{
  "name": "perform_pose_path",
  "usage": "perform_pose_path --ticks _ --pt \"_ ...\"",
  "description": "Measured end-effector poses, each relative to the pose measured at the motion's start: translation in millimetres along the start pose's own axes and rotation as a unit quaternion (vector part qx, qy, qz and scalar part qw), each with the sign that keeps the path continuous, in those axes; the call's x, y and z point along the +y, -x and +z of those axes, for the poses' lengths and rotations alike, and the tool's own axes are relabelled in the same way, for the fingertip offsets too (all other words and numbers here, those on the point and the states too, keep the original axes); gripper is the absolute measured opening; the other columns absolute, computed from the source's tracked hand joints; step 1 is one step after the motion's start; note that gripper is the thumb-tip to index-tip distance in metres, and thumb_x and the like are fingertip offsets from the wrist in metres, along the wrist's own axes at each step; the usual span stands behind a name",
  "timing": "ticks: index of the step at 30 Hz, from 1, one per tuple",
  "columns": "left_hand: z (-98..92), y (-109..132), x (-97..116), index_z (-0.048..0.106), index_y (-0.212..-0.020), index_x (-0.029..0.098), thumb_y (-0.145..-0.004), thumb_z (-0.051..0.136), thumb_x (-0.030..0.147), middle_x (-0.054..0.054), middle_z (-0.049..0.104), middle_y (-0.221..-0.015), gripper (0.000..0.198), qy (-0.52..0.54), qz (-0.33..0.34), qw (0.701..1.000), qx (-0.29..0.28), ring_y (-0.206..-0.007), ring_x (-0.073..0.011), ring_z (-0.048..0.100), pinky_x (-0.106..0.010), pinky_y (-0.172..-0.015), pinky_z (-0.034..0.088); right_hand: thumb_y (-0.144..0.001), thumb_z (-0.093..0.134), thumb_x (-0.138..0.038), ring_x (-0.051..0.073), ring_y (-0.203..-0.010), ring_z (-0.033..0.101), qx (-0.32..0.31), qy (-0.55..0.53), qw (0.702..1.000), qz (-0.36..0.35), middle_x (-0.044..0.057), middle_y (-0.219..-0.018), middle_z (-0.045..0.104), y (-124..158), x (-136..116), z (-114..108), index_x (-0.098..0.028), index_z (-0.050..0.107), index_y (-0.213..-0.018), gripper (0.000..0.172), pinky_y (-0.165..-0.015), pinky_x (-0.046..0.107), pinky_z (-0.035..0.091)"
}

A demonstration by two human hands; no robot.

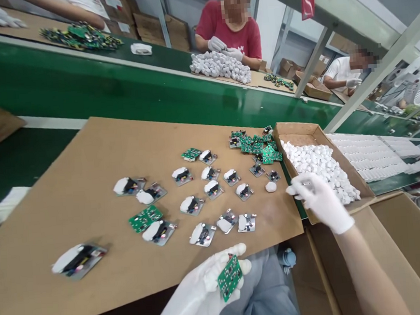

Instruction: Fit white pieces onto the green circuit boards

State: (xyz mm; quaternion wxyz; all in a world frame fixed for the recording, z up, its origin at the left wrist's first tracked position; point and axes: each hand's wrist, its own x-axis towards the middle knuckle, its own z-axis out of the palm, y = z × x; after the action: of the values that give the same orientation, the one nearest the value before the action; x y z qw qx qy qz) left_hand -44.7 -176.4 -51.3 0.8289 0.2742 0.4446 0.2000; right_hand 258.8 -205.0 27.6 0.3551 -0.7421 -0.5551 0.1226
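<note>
My left hand (pixel 214 276), in a white glove, is closed around a green circuit board (pixel 230 278) at the front edge of the brown work board. The board's green face is turned up, with small parts on it. My right hand (pixel 318 202), also gloved in white, is over the near left side of a cardboard box of white lumps (pixel 314 161). Its fingers are drawn together; whether something sits between them is hard to make out. A single white lump (pixel 271 186) lies just left of those fingers. Several circuit boards with white pieces attached (pixel 201 234) lie spread across the brown board.
A pile of green circuit boards (pixel 262 146) lies beside the box (pixel 364 198). Behind runs a green conveyor edge (pixel 136 105). Across it, a person in a red shirt (pixel 229 34) handles a heap of white pieces (pixel 221 67). A slanting metal post (pixel 376 57) rises at right.
</note>
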Motion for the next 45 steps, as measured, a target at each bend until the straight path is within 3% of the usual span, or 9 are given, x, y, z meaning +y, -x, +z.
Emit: perform_pose_path --ticks 3,10,14,19,24,30,35,38,45 --pt "7.5 4.2 9.0 0.079 -0.103 0.025 -0.056 0.091 0.043 -0.009 0.073 -0.118 0.052 -0.06 0.03 0.998 0.0 -0.117 -0.0378 0.062 -0.04 -0.105 0.05 -0.092 0.051 -0.028 0.023 -0.087 0.069 0.025 0.044 0.998 -0.036 0.009 -0.089 0.072 0.7 4.5 32.9 -0.018 0.062 -0.091 0.014 -0.082 0.04 0.056" --pt "14.3 4.0 9.5 0.077 -0.105 0.022 -0.06 0.089 0.043 -0.012 0.074 -0.113 0.051 -0.032 0.021 0.999 0.02 -0.104 -0.0357 0.068 -0.039 -0.085 0.06 -0.096 0.046 -0.017 0.024 -0.117 0.061 0.058 0.132 0.982 -0.124 0.011 -0.12 0.068 26.0 -2.2 40.7 -0.021 0.064 -0.115 0.026 -0.1 0.041 0.05" --pt "17.4 0.4 11.5 0.077 -0.1 0.019 -0.054 0.092 0.041 -0.013 0.076 -0.103 0.052 0.059 -0.035 0.998 0.005 -0.087 -0.0316 0.072 -0.039 -0.076 0.061 -0.095 0.038 -0.008 0.028 -0.11 0.066 0.0 0.319 0.921 -0.225 0.014 -0.121 0.069 67.1 2.9 68.2 -0.014 0.062 -0.127 0.04 -0.088 0.043 0.057" --pt "34.0 4.5 25.0 0.075 -0.096 0.016 -0.062 0.087 0.038 -0.01 0.075 -0.084 0.042 0.076 -0.055 0.995 -0.023 -0.059 -0.0181 0.065 -0.028 -0.058 0.055 -0.098 0.044 -0.029 0.035 -0.119 0.06 -0.044 0.35 0.916 -0.193 0.018 -0.133 0.062 85.9 7.0 83.0 -0.005 0.055 -0.134 0.045 -0.092 0.049 0.055" --pt "45.2 6.9 23.1 0.076 -0.091 0.017 -0.067 0.085 0.042 -0.009 0.072 -0.088 0.035 0.118 -0.016 0.992 -0.05 -0.071 -0.0154 0.062 -0.025 -0.068 0.053 -0.099 0.042 -0.032 0.036 -0.134 0.047 -0.081 0.321 0.924 -0.19 0.017 -0.145 0.052 67.0 -1.7 93.4 -0.007 0.046 -0.143 0.051 -0.105 0.052 0.047" --pt "43.6 4.1 17.8 0.077 -0.106 0.019 -0.063 0.088 0.044 -0.01 0.072 -0.1 0.051 -0.004 0.024 1.0 -0.004 -0.086 -0.0207 0.063 -0.03 -0.082 0.051 -0.099 0.04 -0.033 0.032 -0.134 0.048 -0.052 0.293 0.945 -0.133 0.012 -0.149 0.049 104.7 11.6 83.5 -0.019 0.022 -0.156 0.061 -0.103 0.051 0.048" --pt "44.2 6.8 22.6 0.079 -0.102 0.023 -0.069 0.083 0.042 -0.008 0.071 -0.118 0.038 -0.032 0.046 0.997 -0.053 -0.118 -0.0315 0.058 -0.037 -0.101 0.047 -0.099 0.041 -0.033 0.036 -0.138 0.043 -0.068 0.304 0.938 -0.152 0.015 -0.148 0.049 83.5 1.1 94.3 -0.012 0.034 -0.151 0.057 -0.107 0.053 0.043" --pt "43.1 10.9 22.3 0.078 -0.107 0.024 -0.075 0.079 0.044 -0.009 0.069 -0.125 0.037 0.023 0.026 0.994 -0.106 -0.122 -0.0326 0.057 -0.038 -0.102 0.049 -0.099 0.041 -0.031 0.036 -0.139 0.042 -0.088 0.3 0.936 -0.163 0.013 -0.148 0.049 72.8 -1.4 94.0 -0.012 0.04 -0.148 0.053 -0.109 0.053 0.041" --pt "42.8 10.0 12.3 0.076 -0.11 0.019 -0.075 0.08 0.035 -0.014 0.072 -0.115 0.039 0.151 -0.081 0.973 -0.156 -0.114 -0.0327 0.064 -0.038 -0.097 0.053 -0.098 0.044 -0.033 0.036 -0.137 0.042 -0.103 0.314 0.929 -0.164 0.013 -0.146 0.052 96.9 10.8 70.4 -0.012 0.039 -0.149 0.055 -0.105 0.051 0.044"
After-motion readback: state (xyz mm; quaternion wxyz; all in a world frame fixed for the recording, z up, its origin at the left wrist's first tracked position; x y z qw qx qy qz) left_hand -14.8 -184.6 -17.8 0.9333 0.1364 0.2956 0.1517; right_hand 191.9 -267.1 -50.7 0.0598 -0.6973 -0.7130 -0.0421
